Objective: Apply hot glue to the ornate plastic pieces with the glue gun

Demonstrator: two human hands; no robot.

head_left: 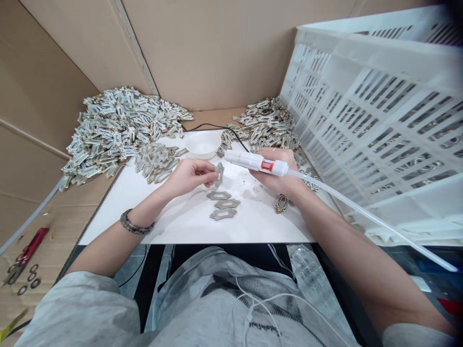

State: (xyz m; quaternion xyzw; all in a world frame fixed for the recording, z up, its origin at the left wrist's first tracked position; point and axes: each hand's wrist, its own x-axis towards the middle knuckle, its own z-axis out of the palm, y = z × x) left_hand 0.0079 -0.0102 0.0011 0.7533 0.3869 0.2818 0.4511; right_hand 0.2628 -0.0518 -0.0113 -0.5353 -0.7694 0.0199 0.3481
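My left hand pinches a small grey metal plate and holds it upright just above the white board. My right hand is wrapped round a white pen-shaped tool with a red button; its tip points left toward the held plate. A clear tube runs from the tool's back end off to the right. Three similar plates lie flat in a row on the board below the hands. A gold-edged plate lies under my right wrist.
A large heap of plates sits at the back left, a smaller pile beside it, another heap at the back right. A white shallow dish stands between them. A white slatted crate fills the right. Red-handled pliers and rings lie left.
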